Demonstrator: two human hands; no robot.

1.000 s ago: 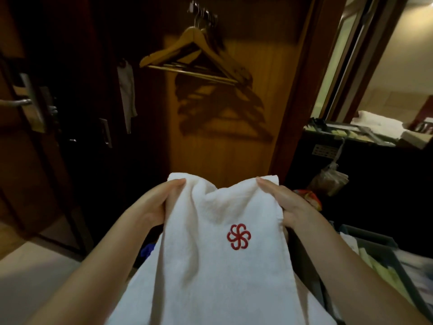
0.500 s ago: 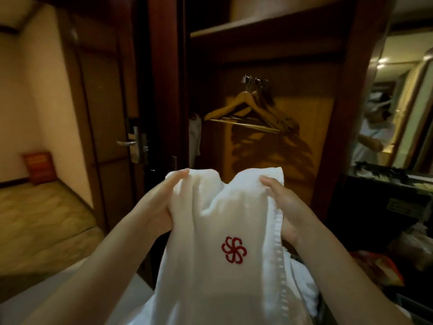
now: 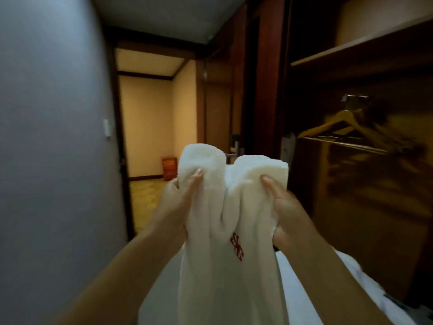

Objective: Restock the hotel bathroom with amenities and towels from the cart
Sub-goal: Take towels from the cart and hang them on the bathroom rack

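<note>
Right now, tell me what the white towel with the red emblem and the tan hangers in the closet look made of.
White towel with the red emblem: likely cotton terry, matte and fluffy, by its napped surface and soft folds. Tan hangers: apparently varnished wood, from the warm colour and faint sheen; blur hides any grain.

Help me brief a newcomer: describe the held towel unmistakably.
Beside the open wooden wardrobe, the left hand and right hand grip a white towel by its top. Its red emblem distinguishes it from the plain white cloth below.
</note>
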